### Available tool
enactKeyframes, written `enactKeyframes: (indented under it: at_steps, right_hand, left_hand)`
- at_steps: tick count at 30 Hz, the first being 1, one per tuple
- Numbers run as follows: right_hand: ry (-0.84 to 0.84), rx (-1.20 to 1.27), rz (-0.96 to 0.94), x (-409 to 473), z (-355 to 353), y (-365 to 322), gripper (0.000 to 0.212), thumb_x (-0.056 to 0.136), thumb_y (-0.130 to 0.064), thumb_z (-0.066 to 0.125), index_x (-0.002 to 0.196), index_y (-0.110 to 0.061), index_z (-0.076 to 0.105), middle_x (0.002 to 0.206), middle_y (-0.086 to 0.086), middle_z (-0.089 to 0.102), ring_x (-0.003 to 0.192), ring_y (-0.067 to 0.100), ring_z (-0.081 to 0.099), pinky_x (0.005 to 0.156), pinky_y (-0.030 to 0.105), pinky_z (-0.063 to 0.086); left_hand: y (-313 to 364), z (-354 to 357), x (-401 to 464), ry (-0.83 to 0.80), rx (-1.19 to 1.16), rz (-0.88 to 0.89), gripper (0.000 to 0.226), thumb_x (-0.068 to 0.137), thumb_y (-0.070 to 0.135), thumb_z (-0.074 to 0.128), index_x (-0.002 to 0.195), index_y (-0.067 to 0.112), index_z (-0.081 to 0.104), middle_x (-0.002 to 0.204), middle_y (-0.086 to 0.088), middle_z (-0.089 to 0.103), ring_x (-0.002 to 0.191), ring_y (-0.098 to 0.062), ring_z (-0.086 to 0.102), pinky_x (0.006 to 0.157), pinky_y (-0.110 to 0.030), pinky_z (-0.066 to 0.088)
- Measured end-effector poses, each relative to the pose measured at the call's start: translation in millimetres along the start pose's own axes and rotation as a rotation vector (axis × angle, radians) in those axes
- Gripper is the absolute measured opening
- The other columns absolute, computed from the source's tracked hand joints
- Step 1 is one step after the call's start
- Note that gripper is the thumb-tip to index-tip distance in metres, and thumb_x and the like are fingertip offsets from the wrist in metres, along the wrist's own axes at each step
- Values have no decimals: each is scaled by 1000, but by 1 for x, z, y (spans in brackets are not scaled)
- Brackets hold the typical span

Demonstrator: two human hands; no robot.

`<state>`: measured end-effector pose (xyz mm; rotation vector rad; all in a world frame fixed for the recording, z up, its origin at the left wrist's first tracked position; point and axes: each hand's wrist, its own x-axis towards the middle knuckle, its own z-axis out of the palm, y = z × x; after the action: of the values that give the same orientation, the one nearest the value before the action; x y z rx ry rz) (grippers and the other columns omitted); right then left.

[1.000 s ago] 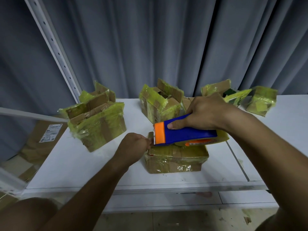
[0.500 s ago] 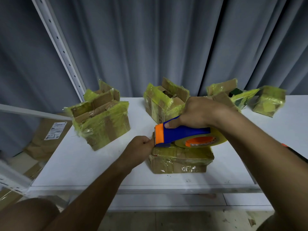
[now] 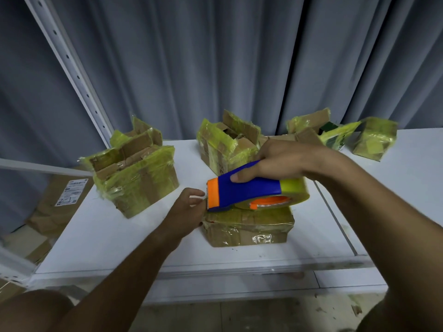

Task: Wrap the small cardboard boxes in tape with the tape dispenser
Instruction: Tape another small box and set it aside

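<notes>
- My right hand (image 3: pixel 285 161) grips the dispenser (image 3: pixel 249 190), now tilted up off the box (image 3: pixel 247 226) at frame centre.
- My left hand (image 3: pixel 189 207), fingers loosened from a fist, apparently pinches the tape end at the blade.
- Judgement: the next strip is starting.
- Label (image 3: pixel 70 191) at left: unreadable.

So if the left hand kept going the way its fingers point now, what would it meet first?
Most likely the orange front end of the tape dispenser, just beyond the left hand; its fingertips look almost at the cutter edge, though contact is unclear. The flat box sits just below that line.
</notes>
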<state>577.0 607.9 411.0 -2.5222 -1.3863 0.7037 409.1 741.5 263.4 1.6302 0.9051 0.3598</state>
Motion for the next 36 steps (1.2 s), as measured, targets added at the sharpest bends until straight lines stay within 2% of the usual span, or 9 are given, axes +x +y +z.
enactKeyframes:
  at_steps: [4,7,12,15,18,21,24,29,36]
  right_hand:
    - [44,76,-22,-7,-2,7,65,74,-80,62,81,-18,77,72,-5,69,75,12,67,70,29,48]
    - [105,90,-15,-12,-7,12,60,76,-78,62,77,-20,75,68,-7,66,71,9,63,62,24,44]
    - [134,133,-6,-13,-8,20,62,70,-81,64,79,-20,77,71,-5,71,79,12,68,70,29,51]
    - [163,187,-7,-10,-3,24,56,72,-76,68,74,-21,76,58,-11,66,75,10,68,64,24,47]
    - [153,282,-9,-8,-2,30,56,69,-75,72,75,-20,76,63,-9,71,80,13,72,73,30,52]
    - [165,302,-10,-7,-3,33,58,70,-73,72,83,-18,78,76,-3,75,84,13,71,81,32,55]
    - [155,311,-17,-6,-3,35,58,72,-72,72,86,-16,77,76,-3,74,84,15,72,84,34,56]
    - [144,337,-32,-7,-4,37,50,72,-72,71,77,-22,74,65,-10,72,80,12,72,79,30,56]
    - [137,323,-44,-6,-3,39,50,74,-73,70,73,-23,73,58,-14,69,78,11,71,70,26,52]
  left_hand:
    - [4,2,-5,5,26,94,16,100,17,51,115,18,58,108,-4,66,94,-14,65,68,-30,58]
    - [8,2,-7,12,40,122,16,98,12,51,106,19,64,102,-5,69,91,-20,67,76,-41,57]
    - [5,9,-7,9,111,237,14,98,12,54,100,23,63,102,2,67,97,-10,63,74,-27,51]
    - [-2,21,0,-22,54,207,9,99,18,55,106,20,61,101,4,67,95,-5,64,73,-22,51]
    - [-4,38,5,-106,-233,12,15,86,33,61,93,20,58,93,-6,64,68,0,66,65,-21,51]
    - [-10,44,11,-91,-358,-45,14,99,34,49,97,26,60,100,1,68,87,-6,65,85,-30,51]
    - [-13,44,9,-130,-308,-33,10,96,28,50,102,29,59,118,-11,64,89,-5,65,85,-31,50]
    - [-16,37,3,-166,-226,9,23,101,18,43,105,35,58,109,9,62,107,-15,60,101,-43,48]
    - [-15,38,8,-190,-258,20,15,84,22,59,99,20,57,70,13,71,88,-21,60,62,-18,54]
